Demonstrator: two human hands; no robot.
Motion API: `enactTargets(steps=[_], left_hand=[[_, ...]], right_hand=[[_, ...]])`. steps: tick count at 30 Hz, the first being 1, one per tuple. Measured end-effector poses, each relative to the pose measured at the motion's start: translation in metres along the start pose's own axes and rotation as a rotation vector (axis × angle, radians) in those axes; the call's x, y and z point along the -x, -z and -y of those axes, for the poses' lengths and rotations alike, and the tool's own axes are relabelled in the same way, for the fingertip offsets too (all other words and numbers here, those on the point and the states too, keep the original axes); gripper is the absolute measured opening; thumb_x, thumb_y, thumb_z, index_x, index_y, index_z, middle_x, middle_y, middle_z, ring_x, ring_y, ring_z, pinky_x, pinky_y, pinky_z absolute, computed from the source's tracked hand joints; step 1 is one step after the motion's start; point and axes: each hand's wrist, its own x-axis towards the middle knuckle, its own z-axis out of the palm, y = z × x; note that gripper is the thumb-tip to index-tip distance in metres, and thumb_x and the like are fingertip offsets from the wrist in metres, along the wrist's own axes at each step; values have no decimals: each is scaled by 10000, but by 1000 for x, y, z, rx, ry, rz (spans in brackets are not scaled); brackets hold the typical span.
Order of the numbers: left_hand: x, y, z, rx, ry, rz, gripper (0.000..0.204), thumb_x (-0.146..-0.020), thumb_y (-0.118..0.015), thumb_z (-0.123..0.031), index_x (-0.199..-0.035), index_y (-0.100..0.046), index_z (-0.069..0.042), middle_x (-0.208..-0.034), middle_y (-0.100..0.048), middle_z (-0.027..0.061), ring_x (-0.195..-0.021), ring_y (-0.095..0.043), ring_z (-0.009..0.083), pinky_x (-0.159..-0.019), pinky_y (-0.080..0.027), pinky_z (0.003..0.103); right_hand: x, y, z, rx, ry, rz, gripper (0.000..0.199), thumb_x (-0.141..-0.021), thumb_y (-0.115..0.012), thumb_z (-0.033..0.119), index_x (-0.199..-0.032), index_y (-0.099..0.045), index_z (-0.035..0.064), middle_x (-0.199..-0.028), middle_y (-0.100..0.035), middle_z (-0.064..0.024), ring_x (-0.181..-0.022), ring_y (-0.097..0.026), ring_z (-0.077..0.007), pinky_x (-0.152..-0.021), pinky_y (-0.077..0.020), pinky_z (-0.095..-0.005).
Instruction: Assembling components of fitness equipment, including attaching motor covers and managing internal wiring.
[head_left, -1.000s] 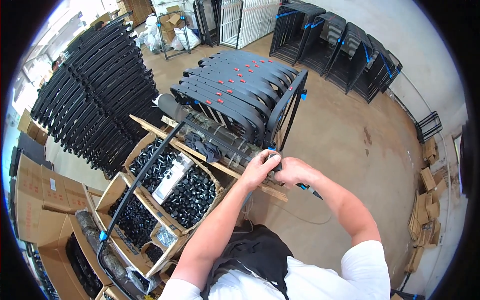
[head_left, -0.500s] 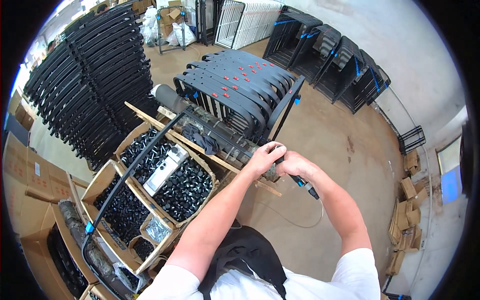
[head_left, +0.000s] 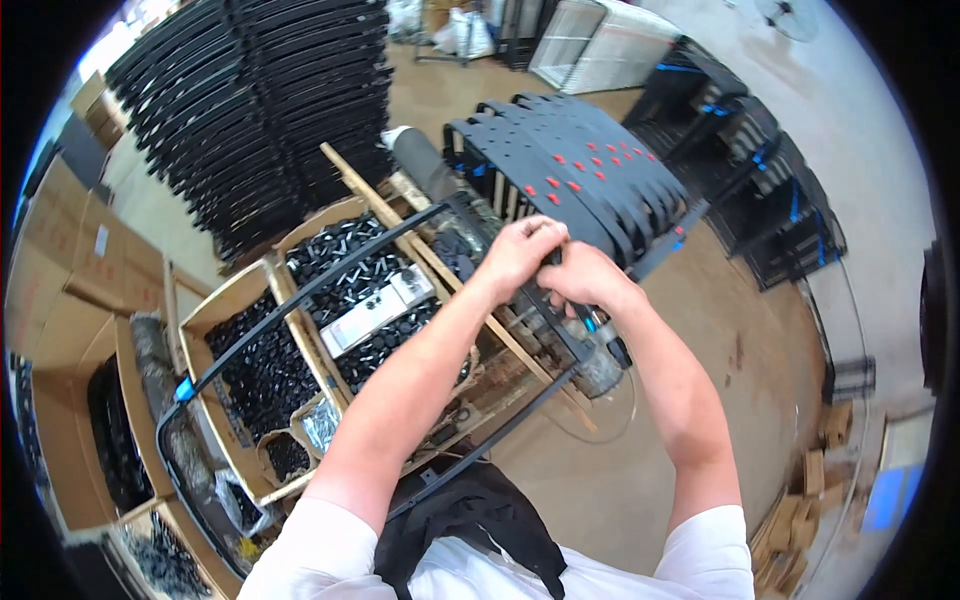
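Frame (head_left: pixel 350 266), slim and black with rounded corners, spans open cardboard cartons (head_left: pixel 308 345) of glossy bolts (head_left: pixel 375 360) — left hand (head_left: pixel 522 257) at its far bar, grip unclear, right hand (head_left: pixel 588 275) wrapped around a dark, blue-banded tool (head_left: pixel 597 323) — above smooth brown floor (head_left: pixel 600 470), pale wall (head_left: pixel 860 120) at right.

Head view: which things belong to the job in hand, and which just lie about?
Apparently the job:
black-and-blue tool, in the right hand
black tubular frame
boxed fasteners, perhaps

Apparently lying about:
white bags
heaped cartons, far right
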Motion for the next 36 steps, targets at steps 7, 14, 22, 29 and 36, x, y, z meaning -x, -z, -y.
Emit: enactTargets(steps=[7,14,22,29,36], left_hand=[[-85,120,-46,-157,-173,-291,311,-989,-653,-342,-1022,-735,-43,-977,-690,34,-906,-608,137,-808,-502,320],[-122,162,-61,-9,-80,-388,293,-955,-720,-322,-1078,-718,-57,-992,-702,50,-889,-631,147,-782,-523,334],[-127,175,-47,-38,-46,-441,253,-1011,-665,-291,-1079,-700,-50,-1033,-700,45,-944,-635,140,-851,-510,315],[-125,178,-40,-10,-93,-451,254,-1017,-672,-288,-1090,-697,-46,-1024,-710,43,-945,-642,132,-849,-518,314],[-120,178,-34,-8,-125,-462,290,-1029,-670,-326,-1113,-682,-49,-1042,-706,44,-950,-641,131,-854,-523,317]], right_hand=[[-142,14,96,92,141,-18,305,-820,-628,297,-849,-764,25,-774,-770,-97,-739,-762,-219,-794,-579,-376],[-205,20,133,166,204,9,341,-862,-624,335,-886,-775,29,-781,-770,-93,-797,-764,-222,-828,-566,-367],[-222,15,138,198,171,48,366,-883,-608,353,-876,-769,24,-785,-769,-82,-798,-764,-222,-840,-567,-376],[-220,11,142,240,209,95,380,-919,-568,325,-921,-751,-8,-817,-767,-115,-771,-762,-239,-804,-569,-405],[-228,5,138,230,182,105,341,-899,-571,271,-939,-737,-23,-814,-756,-137,-700,-748,-259,-754,-569,-418]])
